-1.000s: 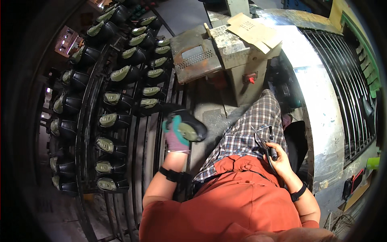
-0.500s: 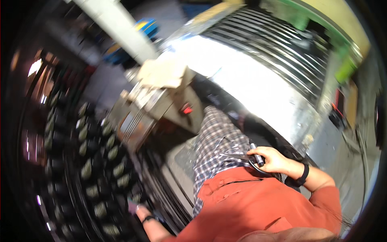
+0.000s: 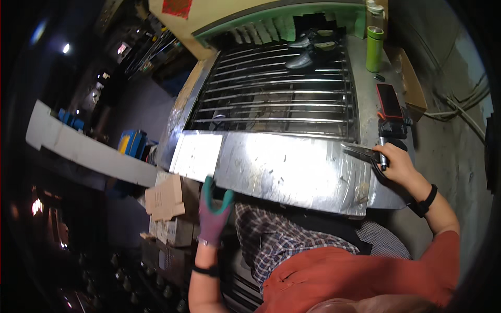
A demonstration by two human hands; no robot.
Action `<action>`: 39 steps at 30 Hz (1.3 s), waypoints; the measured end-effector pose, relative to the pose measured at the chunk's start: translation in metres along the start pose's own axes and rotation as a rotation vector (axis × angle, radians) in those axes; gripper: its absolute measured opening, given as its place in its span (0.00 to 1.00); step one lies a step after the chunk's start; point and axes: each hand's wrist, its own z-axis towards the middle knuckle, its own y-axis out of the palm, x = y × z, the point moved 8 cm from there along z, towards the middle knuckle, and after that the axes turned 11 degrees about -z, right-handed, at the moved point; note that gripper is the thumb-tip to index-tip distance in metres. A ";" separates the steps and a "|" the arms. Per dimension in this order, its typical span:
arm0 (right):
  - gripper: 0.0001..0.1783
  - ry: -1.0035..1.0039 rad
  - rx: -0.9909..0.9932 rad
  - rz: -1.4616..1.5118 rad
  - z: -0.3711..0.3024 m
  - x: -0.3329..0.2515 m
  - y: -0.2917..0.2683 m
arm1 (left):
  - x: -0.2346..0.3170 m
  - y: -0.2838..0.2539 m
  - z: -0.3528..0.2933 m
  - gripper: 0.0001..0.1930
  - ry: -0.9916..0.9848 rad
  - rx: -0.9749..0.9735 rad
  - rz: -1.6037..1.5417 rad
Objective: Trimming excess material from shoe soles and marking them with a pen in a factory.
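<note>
"In the head view, how are your hands held?"

"My left hand (image 3: 215,216), in a purple-and-green glove, points ahead, thumb and fingers spread wide, nothing in it. The metal counter (image 3: 282,172) begins at its fingertips; whether they touch, I can't tell."

"And the right?"

"My bare right hand (image 3: 397,163) is out to my side, elbow bent, fingers curled round the scissors (image 3: 359,152) and a dark-and-silver pen-like tool (image 3: 384,156). The blades point left from my fingers, above the counter's right end."

"What's hard to see?"

"My fingers partly cover the scissor handles. The dark shoes (image 3: 302,60), ahead and left of that hand, partly overlap. Behind my glove, leftward, shadow swallows most detail."
</note>
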 end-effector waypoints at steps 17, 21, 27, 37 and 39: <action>0.27 -0.046 -0.003 -0.001 -0.045 0.053 0.031 | 0.062 0.419 0.421 0.68 0.330 -0.342 0.273; 0.26 -0.023 -0.092 0.025 -0.037 0.053 0.025 | 0.042 0.462 0.448 0.65 0.146 -0.361 0.235; 0.25 -0.009 0.014 0.068 -0.030 0.051 0.020 | 0.084 0.449 0.399 0.36 0.386 -0.276 0.503; 0.25 -0.049 0.177 -0.009 -0.032 0.041 0.012 | 0.093 0.235 0.177 0.33 0.166 -0.155 -0.107; 0.27 -0.081 0.192 -0.018 -0.033 0.037 0.009 | 0.072 0.186 0.125 0.27 -0.142 -0.144 -0.628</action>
